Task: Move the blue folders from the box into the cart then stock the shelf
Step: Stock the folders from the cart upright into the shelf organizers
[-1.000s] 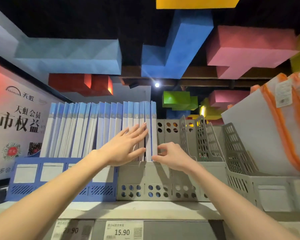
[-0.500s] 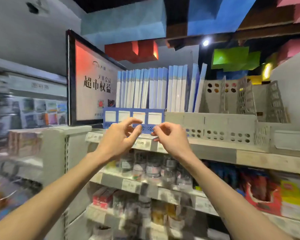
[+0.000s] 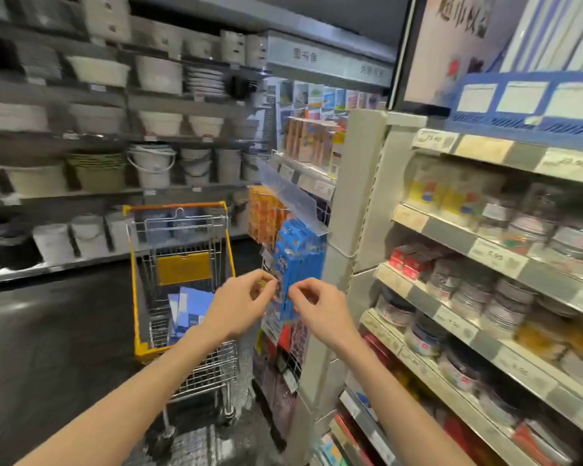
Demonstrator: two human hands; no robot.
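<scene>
Far left, grey wall shelves carry rows of pale plastic basins and buckets, all blurred. Right of them, on the dark floor, stands a yellow-framed wire shopping cart with an orange handle. A few blue plastic folders lean inside its basket.

A person's two bare forearms reach into the middle of the scene from the near edge. The left hand hangs in front of the cart's right corner. Its fingers are loosely curled, the thumb tip close to the forefinger, and nothing is plainly held. The right hand, just beside it and not touching it, shows the same loose curl, and no object can be made out in it either.

Just behind both hands, blue hanging packets and orange hanging packets dangle from hooks on the end of a beige metal store shelf. To the right, its tiers hold red boxes and clear lidded jars, with price labels along the edges. On the top tier, far right, a blue plastic file rack holds upright blue-and-white folders, next to a framed sign board with blurred characters.
</scene>
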